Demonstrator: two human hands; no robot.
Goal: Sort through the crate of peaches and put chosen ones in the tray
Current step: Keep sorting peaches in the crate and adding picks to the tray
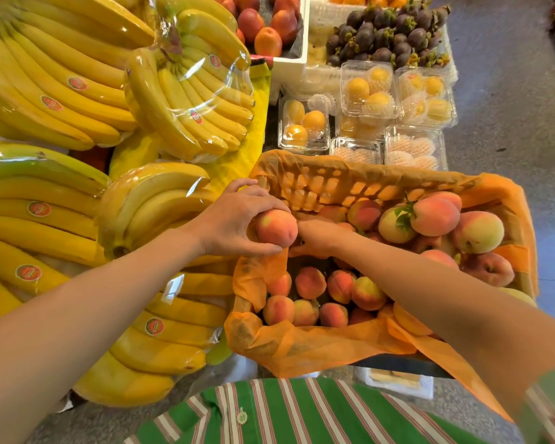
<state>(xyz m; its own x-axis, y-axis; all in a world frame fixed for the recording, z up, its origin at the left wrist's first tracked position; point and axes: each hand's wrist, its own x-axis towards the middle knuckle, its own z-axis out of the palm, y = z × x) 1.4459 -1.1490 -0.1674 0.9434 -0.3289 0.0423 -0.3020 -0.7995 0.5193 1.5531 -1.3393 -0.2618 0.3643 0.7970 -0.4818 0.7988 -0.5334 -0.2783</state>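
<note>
An orange crate [334,184] lined with orange fabric holds several pink-and-yellow peaches [340,285], piled higher at the right. My left hand [234,222] grips one peach [277,230] above the crate's left edge, fingers over its top and thumb under it. My right hand [316,237] reaches in just right of that peach, fingers curled down among the fruit; whether it holds anything is hidden. No tray is clearly identifiable.
Wrapped banana bunches [77,91] crowd the whole left side, right up against the crate. Clear clamshell boxes of yellow fruit [369,91] stand behind the crate, with mangosteens [388,36] and nectarines [266,24] farther back. Grey floor [510,107] lies to the right.
</note>
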